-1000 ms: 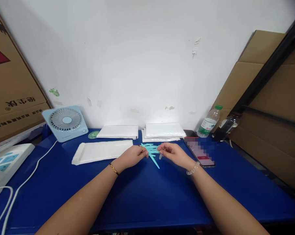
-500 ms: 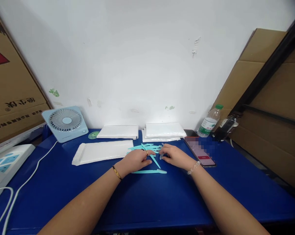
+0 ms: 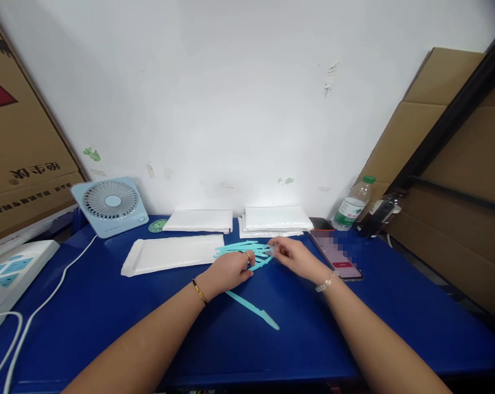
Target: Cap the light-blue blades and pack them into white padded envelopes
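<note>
Between the thumb and fingers of my left hand [image 3: 231, 270] is a teal eyebrow razor [image 3: 261, 265], its far end pointing up and right. My right hand [image 3: 299, 258] pinches a small translucent cap [image 3: 271, 250] close to that end. Whether the cap is on the razor I cannot tell. Behind my left fingers lies a loose pile of teal eyebrow razors [image 3: 236, 247], partly covered by the hand. Another eyebrow razor [image 3: 251, 308] lies slanted on the blue table [image 3: 247, 350], nearer to me, with one end hidden by my left hand.
A white padded mailer [image 3: 173, 254] lies left of the pile; stacks of folded mailers [image 3: 198, 220] line the wall. A phone [image 3: 335, 257] and a water bottle [image 3: 351, 207] are at right. On the left stand a blue fan [image 3: 113, 205] and a white power strip [image 3: 21, 273] with cables.
The razor in my left hand has swung from pointing down-right to up-right. My right hand has brought the cap near its end. The loose razor in front has turned and slid towards me.
</note>
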Tool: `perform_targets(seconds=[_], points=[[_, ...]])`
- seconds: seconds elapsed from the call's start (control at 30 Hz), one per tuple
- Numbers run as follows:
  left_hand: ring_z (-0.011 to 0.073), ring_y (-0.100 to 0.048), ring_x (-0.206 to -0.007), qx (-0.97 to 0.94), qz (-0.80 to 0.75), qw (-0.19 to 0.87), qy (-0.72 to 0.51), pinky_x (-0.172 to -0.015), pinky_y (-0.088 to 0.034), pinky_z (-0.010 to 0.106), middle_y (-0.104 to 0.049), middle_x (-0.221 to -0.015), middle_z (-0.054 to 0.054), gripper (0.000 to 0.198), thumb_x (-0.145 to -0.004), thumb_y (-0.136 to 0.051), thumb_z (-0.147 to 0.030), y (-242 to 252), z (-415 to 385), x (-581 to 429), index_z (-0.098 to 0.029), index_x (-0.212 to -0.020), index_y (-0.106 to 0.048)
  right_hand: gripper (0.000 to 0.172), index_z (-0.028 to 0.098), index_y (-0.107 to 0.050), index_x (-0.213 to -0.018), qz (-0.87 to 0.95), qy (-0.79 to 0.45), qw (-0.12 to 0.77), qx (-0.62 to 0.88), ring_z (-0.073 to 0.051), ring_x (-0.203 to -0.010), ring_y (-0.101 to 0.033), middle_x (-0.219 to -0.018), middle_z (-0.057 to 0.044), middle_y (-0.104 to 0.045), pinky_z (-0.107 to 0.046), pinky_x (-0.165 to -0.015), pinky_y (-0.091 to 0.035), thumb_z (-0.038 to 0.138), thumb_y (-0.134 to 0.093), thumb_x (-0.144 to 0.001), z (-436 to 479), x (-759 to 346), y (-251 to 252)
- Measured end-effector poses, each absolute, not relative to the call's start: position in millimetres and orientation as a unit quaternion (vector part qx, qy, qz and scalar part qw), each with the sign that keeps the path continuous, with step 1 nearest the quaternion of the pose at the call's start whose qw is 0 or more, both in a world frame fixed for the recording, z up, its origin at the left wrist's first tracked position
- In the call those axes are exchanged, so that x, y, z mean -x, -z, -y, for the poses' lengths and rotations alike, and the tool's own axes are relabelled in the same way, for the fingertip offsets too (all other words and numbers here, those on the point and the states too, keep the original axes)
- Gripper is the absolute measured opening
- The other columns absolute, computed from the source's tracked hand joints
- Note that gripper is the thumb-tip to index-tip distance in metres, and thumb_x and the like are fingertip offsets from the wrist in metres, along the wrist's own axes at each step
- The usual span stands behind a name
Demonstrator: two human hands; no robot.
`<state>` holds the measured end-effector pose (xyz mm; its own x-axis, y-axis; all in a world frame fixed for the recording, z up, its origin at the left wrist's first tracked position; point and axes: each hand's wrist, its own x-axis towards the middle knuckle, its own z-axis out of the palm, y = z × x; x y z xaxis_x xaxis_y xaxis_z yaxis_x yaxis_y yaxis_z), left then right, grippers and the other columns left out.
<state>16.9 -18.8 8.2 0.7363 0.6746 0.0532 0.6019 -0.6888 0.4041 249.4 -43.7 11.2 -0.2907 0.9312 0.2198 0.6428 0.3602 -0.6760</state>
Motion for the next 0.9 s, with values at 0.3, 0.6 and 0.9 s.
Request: perform_targets(seconds=[0.3, 0.6, 0.9], points=[[0.0131, -0.054, -0.064, -0.837, -0.374, 0.359, -0.173, -0.06, -0.041, 0.024, -0.058, -0.079, 0.001, 0.031, -0.088, -0.035, -0.035, -3, 4, -6, -0.019, -0.104, -0.056, 0.032, 0.018, -0.059, -0.091, 0.557, -0.398, 0.554, 0.473, -0.015, -0.064, -0.064, -0.067, 0.001, -0.059, -0.026, -0.059, -0.049, 0.039, -0.071, -0.071, 38, -265, -25], [0.0104, -0.043, -0.062, -0.786, -0.393, 0.437, -0.192, -0.059, -0.039, 0.023, -0.052, -0.077, -0.001, 0.03, -0.084, -0.042, -0.037, -9, 1, -7, -0.018, -0.105, -0.053, 0.038, 0.017, -0.052, -0.068, 0.543, -0.419, 0.517, 0.512, -0.009, -0.037, -0.051, -0.052, 0.003, -0.055, -0.019, -0.035, -0.035, 0.051, -0.071, -0.069, 40, -266, -29], [0.0103, -0.044, -0.062, -0.798, -0.367, 0.441, -0.186, -0.059, -0.04, 0.022, -0.052, -0.076, -0.001, 0.03, -0.085, -0.042, -0.038, -13, 5, -8, -0.018, -0.105, -0.053, 0.039, 0.018, -0.05, -0.072, 0.571, -0.459, 0.47, 0.493, -0.01, -0.04, -0.057, -0.055, 0.004, -0.057, -0.018, -0.036, -0.038, 0.052, -0.067, -0.072, 40, -250, -15]])
